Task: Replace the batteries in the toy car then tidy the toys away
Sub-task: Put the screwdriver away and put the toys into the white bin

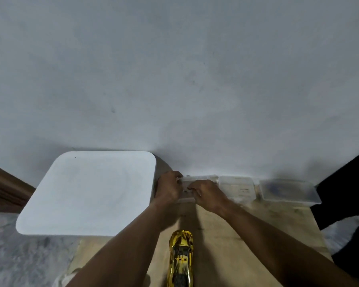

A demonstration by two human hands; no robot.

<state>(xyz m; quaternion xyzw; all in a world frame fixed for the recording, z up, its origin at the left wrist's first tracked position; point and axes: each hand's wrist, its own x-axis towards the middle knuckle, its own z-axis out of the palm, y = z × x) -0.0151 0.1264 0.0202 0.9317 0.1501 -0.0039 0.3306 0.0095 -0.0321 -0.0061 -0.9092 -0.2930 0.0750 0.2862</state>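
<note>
My left hand [168,188] and right hand [208,195] both gripped the small clear box [192,180] at the table's [257,235] far edge, while the gold toy car [181,257] lay near me, untouched, so I judged the battery swap and the tidying were both not yet done.

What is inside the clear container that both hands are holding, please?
Through the lid of the clear container, only a few small dark specks show, too blurred to identify. The left hand and right hand hold it and cover most of its contents.
</note>
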